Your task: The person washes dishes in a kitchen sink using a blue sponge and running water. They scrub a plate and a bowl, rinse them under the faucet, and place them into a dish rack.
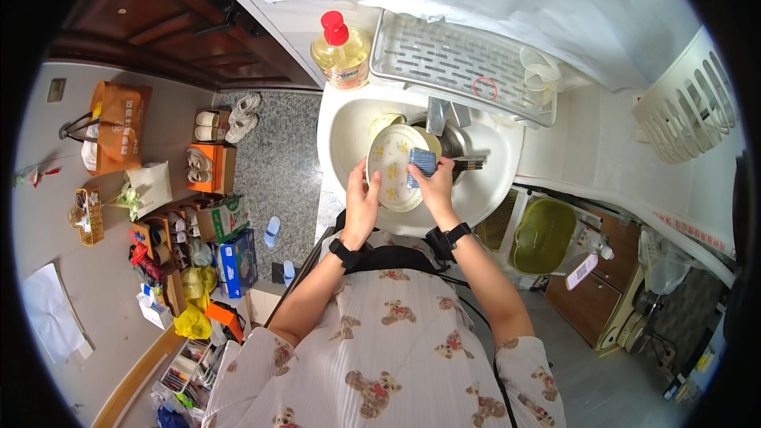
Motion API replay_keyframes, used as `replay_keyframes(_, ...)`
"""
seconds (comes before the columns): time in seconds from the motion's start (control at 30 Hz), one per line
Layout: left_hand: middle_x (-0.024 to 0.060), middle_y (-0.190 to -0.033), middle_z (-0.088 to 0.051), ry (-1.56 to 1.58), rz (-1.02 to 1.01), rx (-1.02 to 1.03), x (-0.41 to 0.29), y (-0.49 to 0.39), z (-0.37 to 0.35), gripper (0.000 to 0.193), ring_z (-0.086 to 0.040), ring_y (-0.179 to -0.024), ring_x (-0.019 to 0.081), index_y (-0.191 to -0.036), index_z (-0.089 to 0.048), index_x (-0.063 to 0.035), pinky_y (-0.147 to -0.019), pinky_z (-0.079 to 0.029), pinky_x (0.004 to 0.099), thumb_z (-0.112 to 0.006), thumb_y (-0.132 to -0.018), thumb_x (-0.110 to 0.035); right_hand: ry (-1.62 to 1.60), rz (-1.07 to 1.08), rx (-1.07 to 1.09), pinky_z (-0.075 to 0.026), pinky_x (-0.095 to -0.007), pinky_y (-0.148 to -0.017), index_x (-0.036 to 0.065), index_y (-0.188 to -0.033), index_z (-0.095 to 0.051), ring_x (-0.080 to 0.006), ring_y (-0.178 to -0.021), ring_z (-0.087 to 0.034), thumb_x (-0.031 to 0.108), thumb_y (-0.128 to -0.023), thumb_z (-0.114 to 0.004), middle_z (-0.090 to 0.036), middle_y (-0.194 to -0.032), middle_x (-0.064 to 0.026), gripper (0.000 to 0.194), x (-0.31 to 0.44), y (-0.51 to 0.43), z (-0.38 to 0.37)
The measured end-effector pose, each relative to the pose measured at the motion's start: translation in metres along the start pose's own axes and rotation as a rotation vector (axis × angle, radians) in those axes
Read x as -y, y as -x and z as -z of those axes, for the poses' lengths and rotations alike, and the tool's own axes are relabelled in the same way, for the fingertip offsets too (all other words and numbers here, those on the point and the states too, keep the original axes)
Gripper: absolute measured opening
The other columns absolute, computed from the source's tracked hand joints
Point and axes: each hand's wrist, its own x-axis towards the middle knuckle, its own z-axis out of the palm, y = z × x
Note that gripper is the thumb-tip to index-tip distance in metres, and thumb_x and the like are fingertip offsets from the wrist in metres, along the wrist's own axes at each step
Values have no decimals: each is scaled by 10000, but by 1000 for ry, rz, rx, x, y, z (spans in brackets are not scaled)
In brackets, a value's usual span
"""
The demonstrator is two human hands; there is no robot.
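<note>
My left hand (361, 205) grips the left rim of a white plate (389, 157) with yellow flowers, tilted over a white washbasin (351, 113). In my right hand (436, 187) is a blue scrubbing sponge (421, 167), which lies against the plate's right side. Behind the plate, more dishes (386, 123) rest in the basin. A metal bowl (453, 141) sits at the right under the metal faucet (437, 116), with dark-handled utensils (468, 164) beside my right hand. The lower parts of these things are partly hidden.
A soap bottle (342, 59) with a red pump stands at the basin's back left corner. Beside it lies a grey slotted drying rack (452, 59) with a red ring. A white slotted basket (684, 107) hangs at the right, and a green tub (544, 236) stands below the basin.
</note>
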Motion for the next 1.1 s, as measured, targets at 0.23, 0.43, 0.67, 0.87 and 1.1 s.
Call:
replay_keyframes(0.23,211,-1146,-632,-350,-125,83,-4,-22,29,378,-644,-944,299,-1349,-551,-32,-854,-510,362,-533,-992,-153,-285,-336,507,-527,-296,-800,0,-1161,-644,-122,-872,-649,242,-958,-670,-698,-1021,-37,317,-18,-9,9)
replay_keyframes(0.43,213,-1049,-696,-457,-48,356,-43,-53,48,350,-678,-944,290,-1314,-576,-29,-860,-514,364,-492,-1009,-179,-323,-289,533,-534,-330,-780,-37,-1103,-636,-167,-829,-675,185,-936,-667,-716,-976,-83,280,-18,-4,14)
replay_keyframes(0.67,245,-984,-691,-684,-48,690,-56,-64,47,400,-674,-914,349,-1305,-548,30,-853,-511,390,-451,-1050,-263,11,155,536,-502,-403,-777,-43,-1079,-563,-383,-869,-646,123,-892,-679,-656,-942,-226,276,42,-20,33)
replay_keyframes(0.87,298,-926,-650,-632,-109,615,-56,-54,32,322,-643,-882,432,-1199,-561,42,-808,-496,434,-458,-1036,-216,82,516,462,-511,-401,-771,-50,-1147,-557,-402,-878,-639,140,-892,-696,-655,-964,-241,347,72,-36,39)
replay_keyframes(1.1,240,-899,-641,-429,-195,133,-42,-46,35,280,-630,-866,382,-1170,-559,46,-812,-494,416,-441,-1041,-173,-296,-168,358,-529,-292,-804,-9,-1170,-617,-117,-867,-646,201,-958,-669,-700,-1009,-38,303,21,-3,24)
